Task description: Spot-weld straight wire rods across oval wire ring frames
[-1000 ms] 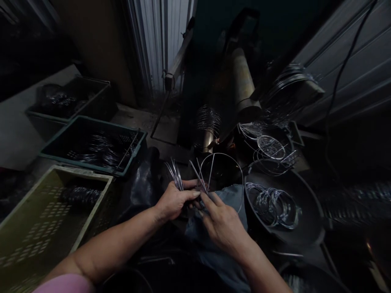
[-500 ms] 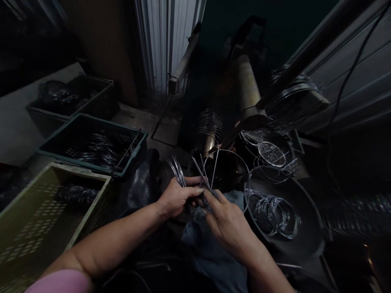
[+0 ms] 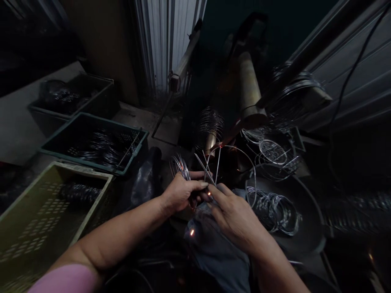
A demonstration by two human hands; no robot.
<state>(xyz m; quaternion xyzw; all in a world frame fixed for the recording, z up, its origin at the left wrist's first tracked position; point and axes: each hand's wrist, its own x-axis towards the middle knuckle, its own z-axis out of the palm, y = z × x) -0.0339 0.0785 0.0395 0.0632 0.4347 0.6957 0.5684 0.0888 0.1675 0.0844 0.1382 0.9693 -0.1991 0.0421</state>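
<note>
The left hand (image 3: 181,193) clamps a bunch of wire ends (image 3: 180,166) tightly while the right hand (image 3: 235,215) pinches wire strands (image 3: 205,173) beside it, under a wire hoop (image 3: 235,149), with sparks (image 3: 192,232) below; finished-looking coiled rings (image 3: 273,209) sit in a black pan (image 3: 316,219), and more wire coils (image 3: 104,148) fill a teal crate (image 3: 76,160), so much looks done, though how much wire is left I cannot tell

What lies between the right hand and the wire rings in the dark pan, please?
In the head view, the end of a large bent wire loop lies between the right hand and the wire rings, over the dark pan.
</note>
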